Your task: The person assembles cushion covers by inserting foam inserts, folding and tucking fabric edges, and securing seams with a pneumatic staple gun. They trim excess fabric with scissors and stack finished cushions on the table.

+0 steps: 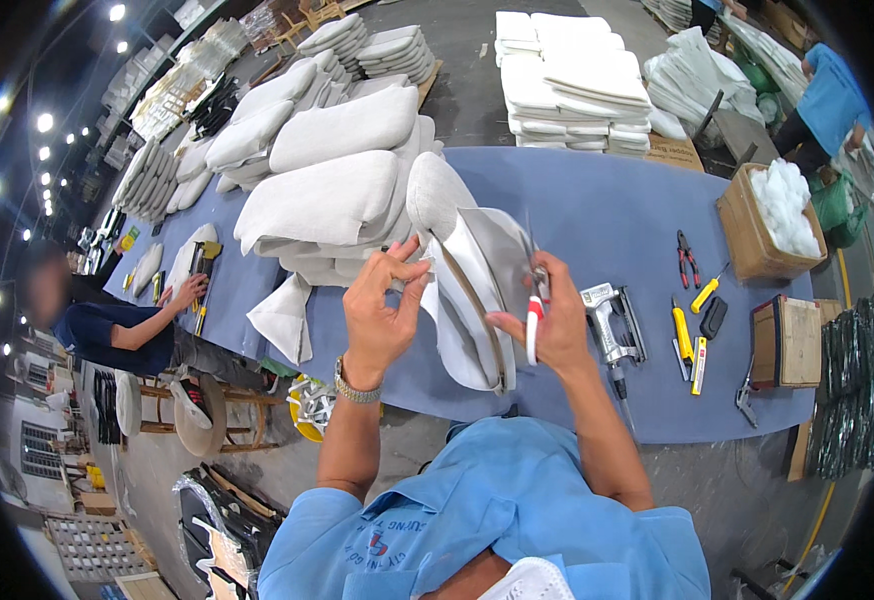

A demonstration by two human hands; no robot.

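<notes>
A light grey upholstered cushion (437, 195) stands on edge in front of me, its open side showing loose fabric flaps and a brown board edge. My left hand (385, 300) is closed in a pinch on the pale fabric (441, 290) at the cushion's left side. In my right hand (563, 325) is a pair of scissors (534, 312) with red and white handles, the blades pointing away from me beside the right flap. Whether the blades touch the fabric I cannot tell.
Stacked grey cushions (322, 195) rise at the left on the blue table (597, 190). A staple gun (614, 325), pliers (688, 258) and yellow cutters (682, 330) lie right, near a carton of white stuffing (757, 240). A co-worker (117, 330) works at the far left.
</notes>
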